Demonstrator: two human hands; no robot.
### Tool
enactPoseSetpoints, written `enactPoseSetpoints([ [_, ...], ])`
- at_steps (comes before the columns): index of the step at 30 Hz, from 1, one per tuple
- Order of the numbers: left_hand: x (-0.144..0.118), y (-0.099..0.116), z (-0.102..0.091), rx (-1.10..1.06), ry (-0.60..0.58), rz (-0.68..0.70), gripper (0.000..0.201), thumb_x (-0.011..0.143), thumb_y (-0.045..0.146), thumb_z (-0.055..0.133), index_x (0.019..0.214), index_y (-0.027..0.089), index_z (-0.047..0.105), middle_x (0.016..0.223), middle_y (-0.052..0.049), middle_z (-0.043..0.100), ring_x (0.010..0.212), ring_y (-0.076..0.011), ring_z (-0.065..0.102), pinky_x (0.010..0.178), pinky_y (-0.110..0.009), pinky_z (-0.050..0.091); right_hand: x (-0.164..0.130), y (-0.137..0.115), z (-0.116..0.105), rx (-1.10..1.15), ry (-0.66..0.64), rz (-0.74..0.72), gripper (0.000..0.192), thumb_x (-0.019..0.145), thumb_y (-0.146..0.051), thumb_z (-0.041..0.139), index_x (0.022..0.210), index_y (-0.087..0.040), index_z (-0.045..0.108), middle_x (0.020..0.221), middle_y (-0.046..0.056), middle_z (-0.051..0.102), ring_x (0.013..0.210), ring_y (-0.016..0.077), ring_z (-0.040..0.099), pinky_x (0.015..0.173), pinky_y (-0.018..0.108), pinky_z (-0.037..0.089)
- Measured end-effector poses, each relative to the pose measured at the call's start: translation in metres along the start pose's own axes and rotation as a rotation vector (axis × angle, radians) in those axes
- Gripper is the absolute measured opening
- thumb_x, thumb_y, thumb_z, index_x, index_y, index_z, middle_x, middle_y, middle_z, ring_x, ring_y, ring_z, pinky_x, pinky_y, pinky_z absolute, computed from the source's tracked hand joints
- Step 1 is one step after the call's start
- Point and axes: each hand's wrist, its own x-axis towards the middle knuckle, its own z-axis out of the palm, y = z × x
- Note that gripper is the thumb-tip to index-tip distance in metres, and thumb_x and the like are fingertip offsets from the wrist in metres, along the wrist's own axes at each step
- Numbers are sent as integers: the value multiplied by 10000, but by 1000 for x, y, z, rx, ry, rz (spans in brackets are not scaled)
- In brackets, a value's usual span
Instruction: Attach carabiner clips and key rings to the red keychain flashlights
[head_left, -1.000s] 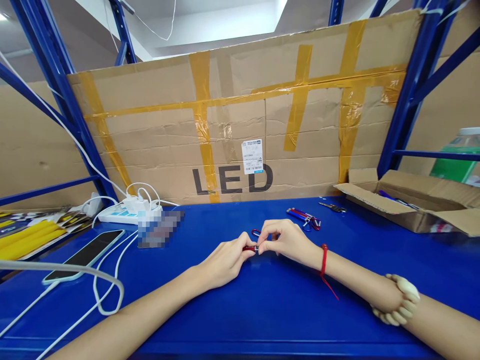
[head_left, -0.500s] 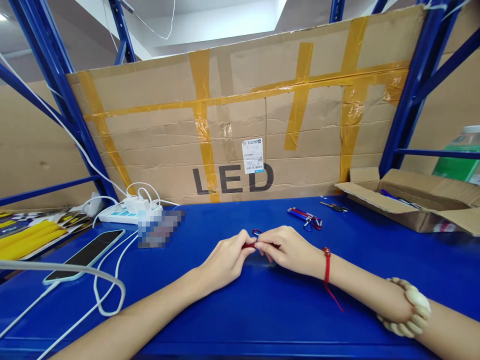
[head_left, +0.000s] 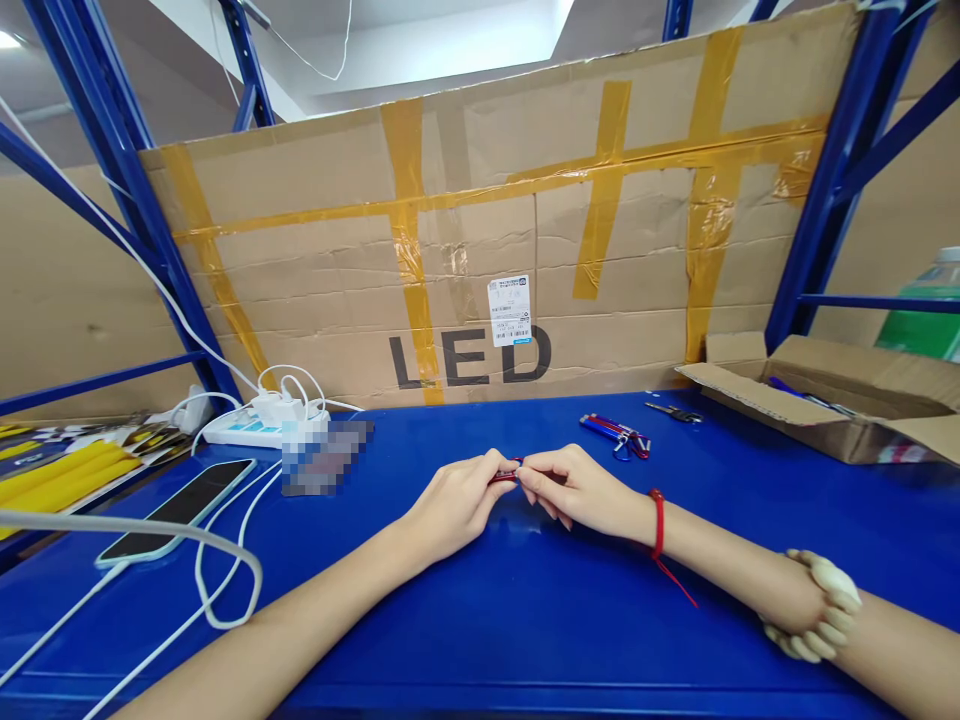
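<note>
Over the middle of the blue table, my left hand is closed in a pinch around a slim red keychain tube, mostly hidden by the fingers. My right hand meets it from the right, thumb and forefinger pinched at the tube's right end. A speck of blue shows between the fingertips; what exactly the right fingers grip is too small to tell. Beyond the right hand lie slim blue and red keychain tubes with small carabiners. A key rests farther back.
An open cardboard box stands at the back right. To the left are a phone, a white power strip and loose white cables. A taped cardboard sheet walls off the back between blue rack posts.
The small red loop that stood up between the fingertips is no longer visible there. The hands stay together at nearly the same spot, and the view has shifted slightly.
</note>
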Motion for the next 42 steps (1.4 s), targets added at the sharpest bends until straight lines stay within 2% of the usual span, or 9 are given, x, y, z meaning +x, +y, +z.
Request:
enactPoseSetpoints([
  [9,1,1,-4,55,-30,-10,150,927,228,349,987,200,484,921,-25,655,839,-154,624,742,-262,478,3,4,0,5,-3,10,368,891,-411,385,654,-167,526,474,-52,489,354,56,460,414,161,364],
  [16,1,-3,-5,-8,-42,-34,194,927,249,351,1071,212,476,988,-27,625,914,-147,594,818,-257,462,2,4,-2,-64,4,-5,366,896,-409,388,676,-169,556,488,-56,497,360,54,475,443,165,373],
  [23,2,-1,-7,-64,-131,-33,249,947,235,274,995,199,516,954,-35,557,893,-140,537,826,-258,432,3,5,-9,-176,15,-50,351,898,-381,399,697,-175,600,496,-53,527,373,57,497,487,169,380],
  [27,1,-1,-5,-83,-151,-11,272,949,231,266,1006,187,528,930,-45,576,867,-149,530,800,-265,432,3,8,-14,-247,-23,-115,334,887,-371,431,707,-180,638,504,-40,552,404,70,512,503,177,372],
  [37,-2,5,2,-131,-6,18,253,925,197,351,916,157,600,725,-21,580,674,-124,533,646,-217,431,-1,3,-16,-516,73,-401,354,912,-344,404,720,-195,661,680,25,670,582,118,587,535,207,342],
  [40,-4,4,2,-98,56,65,255,923,189,352,950,157,603,768,-42,616,698,-135,556,659,-232,453,-3,1,-11,-510,135,-393,374,911,-331,385,697,-183,653,690,45,681,605,140,602,540,222,352],
  [42,-4,2,3,-62,104,130,252,920,178,357,1010,157,592,820,-59,640,728,-144,570,682,-251,468,-4,-3,-6,-418,153,-293,369,891,-332,413,642,-177,636,607,37,656,552,138,592,524,222,356],
])
